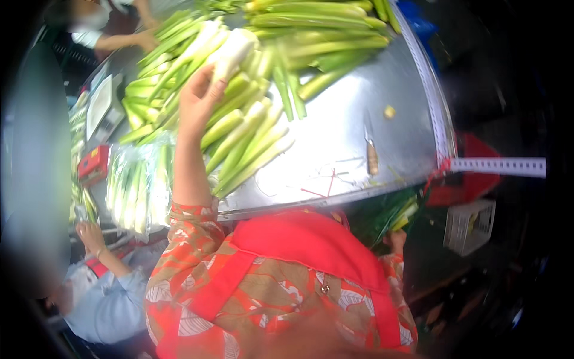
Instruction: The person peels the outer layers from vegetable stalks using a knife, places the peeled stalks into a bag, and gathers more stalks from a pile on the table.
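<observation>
My left hand (199, 96) grips a thick pale stalk (231, 54), which looks like water bamboo, above a large heap of stalks (244, 134) on a metal table (332, 125). Trimmed stalks lie beside that arm, their pale ends pointing to the right. My right hand (395, 240) is low beyond the table's near edge, against a yellow-green stalk end (406, 215) and a dark green plastic bag (385, 215); its fingers are mostly hidden. A knife with a wooden handle (371, 157) rests on the table's right part, near thin red and pale ties (329, 184).
Clear bags of stalks (134, 193), a red box (93, 165) and a scale (103, 107) stand at left. One person's hand (92, 238) is at lower left; another person's hand (148, 40) reaches the heap's far side. A white crate (470, 226) sits right of the table.
</observation>
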`<state>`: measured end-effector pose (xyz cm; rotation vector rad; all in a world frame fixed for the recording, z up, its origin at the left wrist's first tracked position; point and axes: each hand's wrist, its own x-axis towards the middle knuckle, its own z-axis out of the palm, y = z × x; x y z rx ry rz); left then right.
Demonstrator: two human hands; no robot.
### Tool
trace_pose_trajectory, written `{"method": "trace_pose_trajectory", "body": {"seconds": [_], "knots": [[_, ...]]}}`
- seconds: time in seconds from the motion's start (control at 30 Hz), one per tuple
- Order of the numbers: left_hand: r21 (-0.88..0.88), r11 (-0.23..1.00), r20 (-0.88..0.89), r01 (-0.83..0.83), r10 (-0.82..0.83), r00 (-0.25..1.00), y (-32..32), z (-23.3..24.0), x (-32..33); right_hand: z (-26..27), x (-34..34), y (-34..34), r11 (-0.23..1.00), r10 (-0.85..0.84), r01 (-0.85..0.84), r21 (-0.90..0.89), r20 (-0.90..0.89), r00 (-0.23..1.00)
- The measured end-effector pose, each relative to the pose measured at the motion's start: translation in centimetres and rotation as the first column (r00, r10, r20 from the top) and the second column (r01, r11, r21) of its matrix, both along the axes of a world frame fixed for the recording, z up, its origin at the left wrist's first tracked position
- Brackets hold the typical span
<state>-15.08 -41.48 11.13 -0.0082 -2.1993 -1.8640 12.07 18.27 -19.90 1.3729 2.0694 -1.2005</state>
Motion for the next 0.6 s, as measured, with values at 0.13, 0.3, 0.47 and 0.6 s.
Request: {"method": "trace_pose_trajectory", "body": {"seconds": [0.13,0.3,0.47,0.6], "knots": [[-0.346,0.867,-0.199,-0.358,0.305,0.931,-8.8,3.0,-2.6,-7.6,2.2,7.8,0.965,0.263,-0.251,0.079,-0.298,0.917],[-0.713,0.637,-0.047,-0.294,0.374,0.926,-20.3,-0.1,-10.8,-4.6,0.1,5.0,0.992,-0.104,0.087,-0.089,-0.214,0.971],[-0.863,0.500,0.175,-0.065,0.417,0.892,-24.0,-5.1,-18.8,3.3,-2.8,-1.5,0.938,-0.291,0.258,-0.233,-0.118,0.949],[-0.890,0.446,0.287,0.093,0.391,0.875,-24.9,-8.4,-23.7,5.4,-2.6,-3.0,0.965,-0.209,0.197,-0.175,-0.048,0.977]]}}
